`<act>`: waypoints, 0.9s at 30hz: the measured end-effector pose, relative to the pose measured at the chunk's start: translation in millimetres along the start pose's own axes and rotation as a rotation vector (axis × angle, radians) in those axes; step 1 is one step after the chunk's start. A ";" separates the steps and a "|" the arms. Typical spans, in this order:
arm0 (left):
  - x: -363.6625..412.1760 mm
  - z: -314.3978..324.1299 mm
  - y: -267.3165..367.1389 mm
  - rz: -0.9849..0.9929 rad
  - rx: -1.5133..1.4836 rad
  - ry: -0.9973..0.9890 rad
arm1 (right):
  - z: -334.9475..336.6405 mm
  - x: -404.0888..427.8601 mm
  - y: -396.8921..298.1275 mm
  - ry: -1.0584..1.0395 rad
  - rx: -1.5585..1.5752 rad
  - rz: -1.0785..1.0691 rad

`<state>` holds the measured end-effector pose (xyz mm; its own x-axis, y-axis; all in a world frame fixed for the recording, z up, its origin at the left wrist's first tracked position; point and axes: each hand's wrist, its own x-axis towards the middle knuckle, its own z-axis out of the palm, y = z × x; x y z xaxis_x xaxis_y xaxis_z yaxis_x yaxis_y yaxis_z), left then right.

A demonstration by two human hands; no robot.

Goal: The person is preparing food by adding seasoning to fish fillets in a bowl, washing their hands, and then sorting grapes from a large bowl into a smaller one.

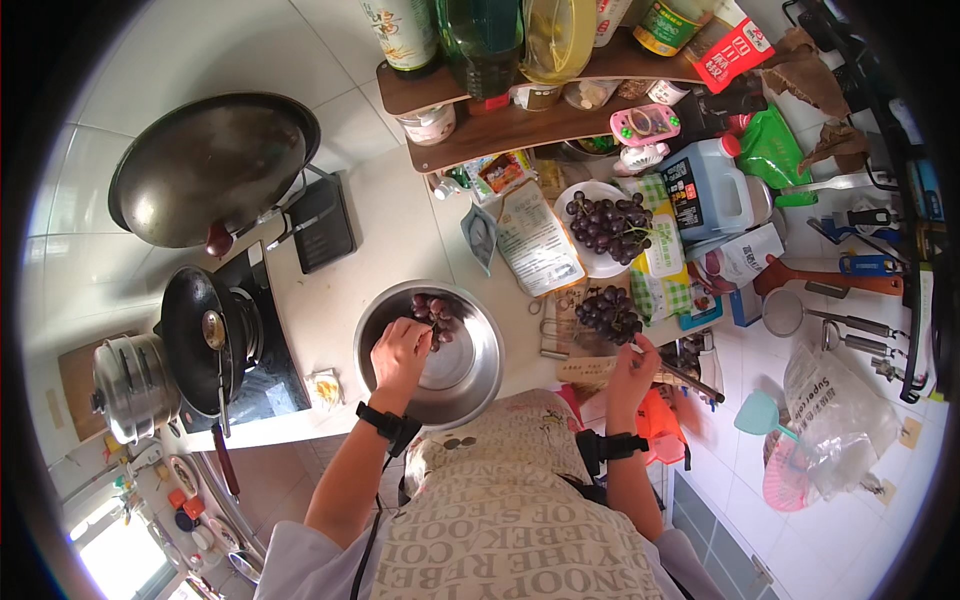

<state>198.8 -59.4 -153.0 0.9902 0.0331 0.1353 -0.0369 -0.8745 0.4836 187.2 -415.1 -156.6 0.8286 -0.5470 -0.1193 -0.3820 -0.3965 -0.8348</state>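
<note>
My left hand (403,352) pinches a small bunch of reddish grapes (442,319) by its stem, over the left part of a stainless steel bowl (491,360). The inside of the bowl shows no other grapes. My right hand (636,364) has its fingertips at the stem end of a bunch of dark grapes (609,313), above a wooden board at the counter's right. Behind that bunch, a white plate (589,191) holds a larger bunch of dark grapes (607,225).
A black wok (196,345) with a ladle sits on the cooktop (277,382) at left; a larger wok (214,169) leans behind. Food packets (536,240), a blue jug (701,187) and a wooden shelf (495,135) crowd the back right. Utensils hang at right.
</note>
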 end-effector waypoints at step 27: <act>-26.5 -141.3 43.1 -0.023 -0.063 0.074 | 25.7 -24.7 -21.4 -0.108 0.165 -0.074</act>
<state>152.0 -29.6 -13.5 0.9784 0.0901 0.1862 -0.0253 -0.8413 0.5400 185.5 -374.2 -149.6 0.8944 -0.4348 -0.1045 -0.2541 -0.3017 -0.9189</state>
